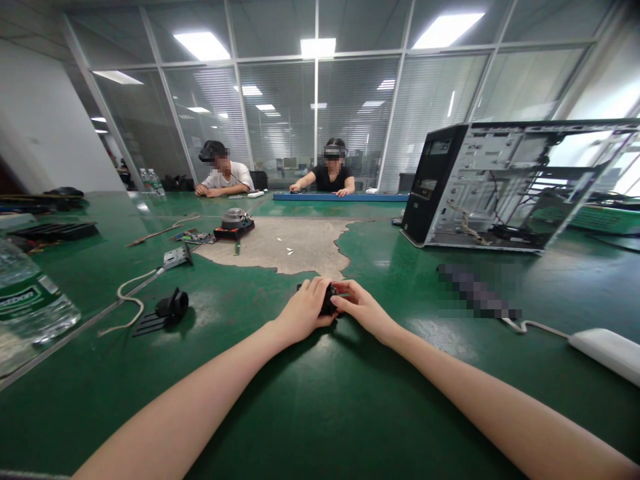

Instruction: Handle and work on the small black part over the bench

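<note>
Just in front of me, low over the green table (320,413), a small black part (328,301) sits between my two hands. Fingers cover much of it, so its exact kind cannot be made out. My left hand (303,308) is closed around it from the left and top. From the right, my right hand (361,305) pinches its side with thumb and fingers. A black piece with a round ring and thin prongs (170,307) lies apart to the left.
An open computer case (465,187) stands at right. Behind my hands are a worn patch (300,243) and a fan cooler (235,223). Left are a water bottle (35,293) and a metal-boxed cable (176,256). A white power strip (607,353) lies right. Two people sit opposite.
</note>
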Available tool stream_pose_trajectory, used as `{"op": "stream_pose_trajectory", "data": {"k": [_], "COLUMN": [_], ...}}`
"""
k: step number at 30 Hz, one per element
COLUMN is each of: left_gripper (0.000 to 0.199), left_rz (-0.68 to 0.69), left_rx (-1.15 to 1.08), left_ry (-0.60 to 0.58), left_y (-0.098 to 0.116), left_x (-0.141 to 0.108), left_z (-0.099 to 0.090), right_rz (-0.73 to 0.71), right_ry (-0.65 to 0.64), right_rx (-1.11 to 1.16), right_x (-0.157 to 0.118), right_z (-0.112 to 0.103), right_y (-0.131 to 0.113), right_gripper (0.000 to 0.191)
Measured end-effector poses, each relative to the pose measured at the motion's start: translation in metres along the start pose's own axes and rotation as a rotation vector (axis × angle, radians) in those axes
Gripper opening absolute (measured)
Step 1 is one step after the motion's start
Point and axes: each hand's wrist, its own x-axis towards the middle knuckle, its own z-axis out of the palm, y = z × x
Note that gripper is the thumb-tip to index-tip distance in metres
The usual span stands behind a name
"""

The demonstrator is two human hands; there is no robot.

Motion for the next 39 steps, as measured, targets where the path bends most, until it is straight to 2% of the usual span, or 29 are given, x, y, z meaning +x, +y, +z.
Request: {"op": "stream_pose_trajectory", "data": {"k": [4,11,17,21,27,33,39], "left_gripper": [0.052,0.052,0.051,0.052,0.053,0.052,0.055], "left_rz": [-0.003,0.002,-0.006,-0.004,-0.001,-0.012,-0.017], "left_rx": [-0.006,0.008,0.002,0.020,0.045,-0.005,-0.008], "left_ry": [-0.003,0.001,-0.006,-0.007,-0.005,-0.009,-0.009], "left_y": [0.000,0.000,0.001,0.000,0.000,0.001,0.001], "left_x": [0.000,0.000,0.000,0.000,-0.001,0.000,-0.001], "left_z": [0.000,0.000,0.000,0.000,0.000,-0.001,0.000], "right_rz": [-0.032,-0.025,0.004,-0.022,-0.015,0.017,-0.008], "right_ry": [-0.053,-0.018,-0.002,-0.051,-0.038,-0.008,-0.053], "right_rx": [0.031,0.052,-0.005,0.040,0.105,0.051,0.089], "right_x": [-0.002,-0.003,-0.001,-0.003,-0.004,-0.001,-0.004], "right_z": [-0.001,0.002,-0.001,-0.002,0.000,-0.002,-0.001], "right_y": [-0.007,-0.007,-0.003,-0.008,-0.011,-0.003,-0.010], "right_gripper": [0.028,0.025,0.030,0.028,0.019,0.029,0.029]}}
